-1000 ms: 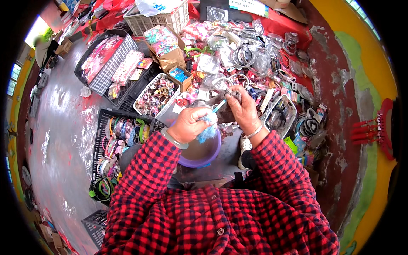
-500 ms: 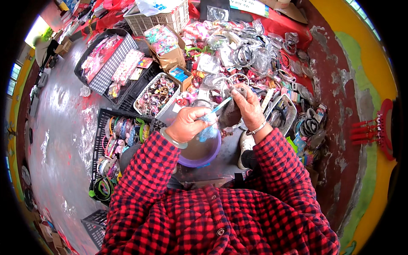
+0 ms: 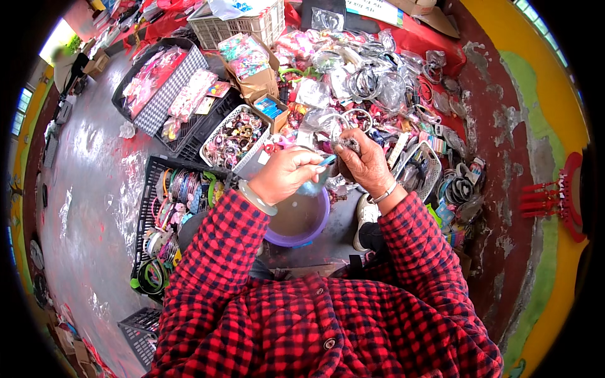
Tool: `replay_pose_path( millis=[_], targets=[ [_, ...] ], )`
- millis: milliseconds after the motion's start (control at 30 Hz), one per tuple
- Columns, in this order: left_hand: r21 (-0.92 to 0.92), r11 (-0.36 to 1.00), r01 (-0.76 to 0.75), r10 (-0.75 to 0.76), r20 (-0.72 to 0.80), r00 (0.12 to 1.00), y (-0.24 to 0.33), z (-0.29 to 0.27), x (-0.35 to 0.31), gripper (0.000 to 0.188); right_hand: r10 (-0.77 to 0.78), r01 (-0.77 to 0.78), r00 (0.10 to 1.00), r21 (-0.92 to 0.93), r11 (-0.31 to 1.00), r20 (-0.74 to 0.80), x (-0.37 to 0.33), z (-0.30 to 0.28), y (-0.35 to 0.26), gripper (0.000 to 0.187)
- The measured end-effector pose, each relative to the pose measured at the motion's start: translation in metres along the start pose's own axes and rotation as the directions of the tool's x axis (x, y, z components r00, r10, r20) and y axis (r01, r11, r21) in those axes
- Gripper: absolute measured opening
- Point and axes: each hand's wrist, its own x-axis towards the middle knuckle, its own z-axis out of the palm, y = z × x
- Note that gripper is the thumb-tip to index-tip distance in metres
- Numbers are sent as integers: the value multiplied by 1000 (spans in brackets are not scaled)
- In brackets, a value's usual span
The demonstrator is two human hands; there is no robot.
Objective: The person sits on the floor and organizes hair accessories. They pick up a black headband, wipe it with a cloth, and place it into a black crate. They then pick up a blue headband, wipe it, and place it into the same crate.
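Observation:
My left hand [image 3: 285, 175] is closed on a narrow light blue band, perhaps a headband [image 3: 328, 160], pinched between thumb and fingers. A pale blue soft piece [image 3: 311, 188] hangs below those fingers. Bunched in my closed right hand [image 3: 367, 165] is a dark grey-brown cloth [image 3: 348, 145], close to the band's upper end; whether it touches the band I cannot tell. Both hands are over the far side of a purple basin [image 3: 325, 218] holding murky water.
Left of the basin stands a black crate [image 3: 148, 195] of hair bands. Beyond it, a white basket [image 3: 253, 150] holds small hair ornaments. Bagged hair accessories [image 3: 378, 85] are heaped on red cloth ahead. Another white basket [image 3: 433, 167] is at right, near the wall.
My hands have come closer together, the left one shifting up and right. Less of the blue band shows between them, and the cloth looks more tightly bunched.

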Motion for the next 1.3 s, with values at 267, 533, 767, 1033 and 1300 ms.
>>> replay_pose_path(
  millis=[267, 533, 767, 1033, 1300],
  targets=[
    [-181, 947, 264, -258, 55, 965, -1, 7, 2, 12, -45, 72, 995, -349, 934, 85, -3, 12, -10, 19],
    [-126, 976, 180, -180, 12, 984, -3, 11, -2, 10, -48, 34, 999, -419, 907, -22, -4, 7, -10, 18],
    [-141, 989, 40, -43, -19, 999, -4, 4, -5, 9, 158, -157, 987, -263, 952, -18, 1, -12, -4, 27],
    [-136, 957, 256, -237, 137, 962, 0, 7, 1, 11, -70, 90, 996, -549, 831, 57, -6, 4, -8, 19],
    [-159, 948, 274, -255, 130, 958, -2, 7, -3, 12, -122, 148, 989, -532, 834, 83, -5, 8, -6, 21]
  ],
)
